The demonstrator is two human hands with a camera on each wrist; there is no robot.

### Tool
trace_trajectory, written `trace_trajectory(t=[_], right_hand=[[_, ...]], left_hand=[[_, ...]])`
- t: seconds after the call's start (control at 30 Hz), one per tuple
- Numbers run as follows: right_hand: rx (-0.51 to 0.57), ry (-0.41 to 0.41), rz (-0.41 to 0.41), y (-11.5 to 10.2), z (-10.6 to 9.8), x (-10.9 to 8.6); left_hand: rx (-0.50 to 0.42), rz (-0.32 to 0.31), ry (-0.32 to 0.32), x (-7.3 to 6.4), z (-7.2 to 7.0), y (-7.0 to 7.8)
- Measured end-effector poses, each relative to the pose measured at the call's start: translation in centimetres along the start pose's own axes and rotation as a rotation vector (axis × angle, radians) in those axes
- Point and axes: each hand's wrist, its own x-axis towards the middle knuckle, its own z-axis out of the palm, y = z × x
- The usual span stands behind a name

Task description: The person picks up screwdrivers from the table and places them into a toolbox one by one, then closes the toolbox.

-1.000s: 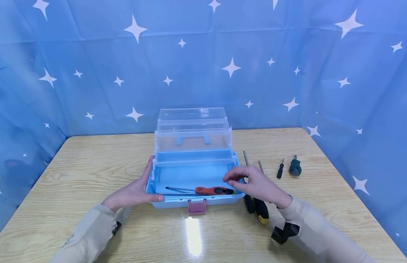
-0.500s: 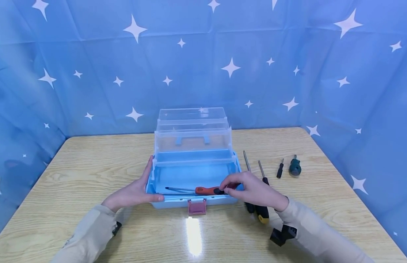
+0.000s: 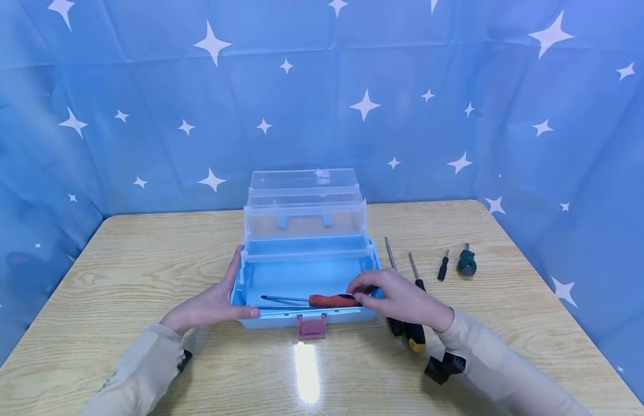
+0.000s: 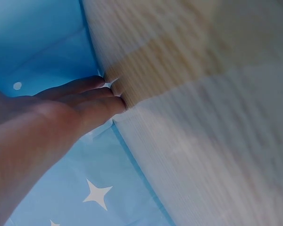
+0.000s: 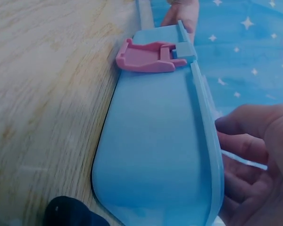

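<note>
A light-blue toolbox [image 3: 311,274] with a raised clear lid stands mid-table. My left hand [image 3: 213,306] lies along its left side, fingers straight, thumb on the front rim. Inside, along the front wall, lies a screwdriver [image 3: 329,301] with a red and black handle. My right hand [image 3: 402,294] reaches over the right front corner and holds that handle's end, which the fingers hide. A second blue shaft [image 3: 280,307] lies beside the front wall. In the right wrist view, the right hand's curled fingers [image 5: 245,146] are just behind the box's rim; the screwdriver is hidden there.
Two long screwdrivers with black handles, one plain [image 3: 394,327] and one yellow-tipped [image 3: 415,338], lie right of the box, partly under my right hand. Farther right are a small black screwdriver [image 3: 443,269] and a stubby green one [image 3: 466,263]. A pink latch [image 3: 311,328] hangs in front.
My right hand has moved slightly left and down onto the red screwdriver's handle, covering its end. The handle has rolled, showing more red. My left hand has stayed in place.
</note>
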Motion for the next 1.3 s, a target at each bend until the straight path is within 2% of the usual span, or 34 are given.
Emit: trace_trajectory(t=[0.1,0.27,0.53,0.77,1.1,1.3], right_hand=[[-0.042,0.015,-0.012,0.1,0.1,0.0],[-0.051,0.049,-0.022,0.2,-0.2,-0.2],[-0.054,0.159,-0.031,0.4,-1.5,-1.3],[-0.088,0.240,0.033,0.9,-2.4,-2.6],[-0.094,0.301,0.132,1.9,-2.6,-4.5],[-0.097,0.304,0.189,2.7,-2.4,-5.6]], left_hand=[[-0.002,0.000,0.004,0.0,0.1,-0.1],[-0.010,0.008,0.005,0.0,0.1,0.0],[-0.009,0.017,0.005,0.0,0.0,0.1],[0.017,0.018,0.006,-0.1,-0.1,0.3],[0.018,-0.001,0.010,-0.1,0.0,0.2],[0.019,-0.004,0.009,0.0,0.1,0.1]])
